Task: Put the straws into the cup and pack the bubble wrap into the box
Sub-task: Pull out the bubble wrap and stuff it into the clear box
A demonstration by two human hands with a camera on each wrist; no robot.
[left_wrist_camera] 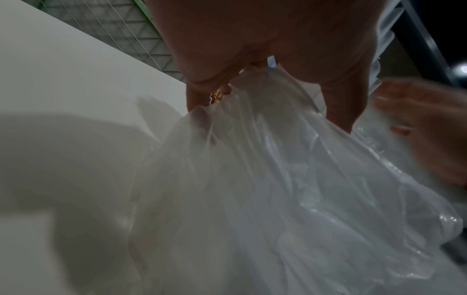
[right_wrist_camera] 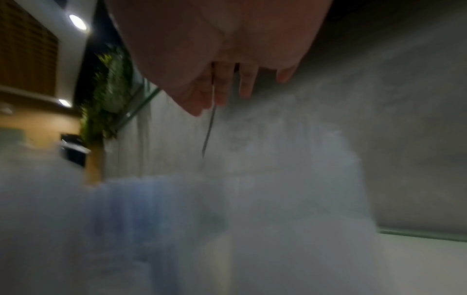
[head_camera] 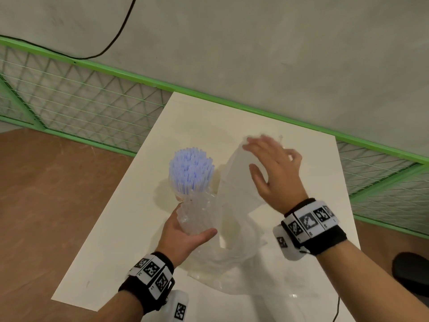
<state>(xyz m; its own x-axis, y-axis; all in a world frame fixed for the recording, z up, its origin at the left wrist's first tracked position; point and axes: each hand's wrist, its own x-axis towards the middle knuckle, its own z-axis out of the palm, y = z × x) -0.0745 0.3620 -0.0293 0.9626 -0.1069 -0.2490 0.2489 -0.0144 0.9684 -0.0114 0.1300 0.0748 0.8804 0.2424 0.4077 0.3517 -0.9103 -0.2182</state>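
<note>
Here the left hand (head_camera: 183, 231) grips bubble wrap (head_camera: 234, 205) beside straws (head_camera: 191, 169)

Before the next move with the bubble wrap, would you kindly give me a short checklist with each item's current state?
1. Straws standing in the cup: ok.
2. Left hand has a grip on the bubble wrap: ok.
3. Right hand free, fingers spread: ok.
4. Box located: cannot tell; only a blurred translucent shape under the right hand.
5. Wrap clear of the straws: not ok; it bunches against the cup.
</note>
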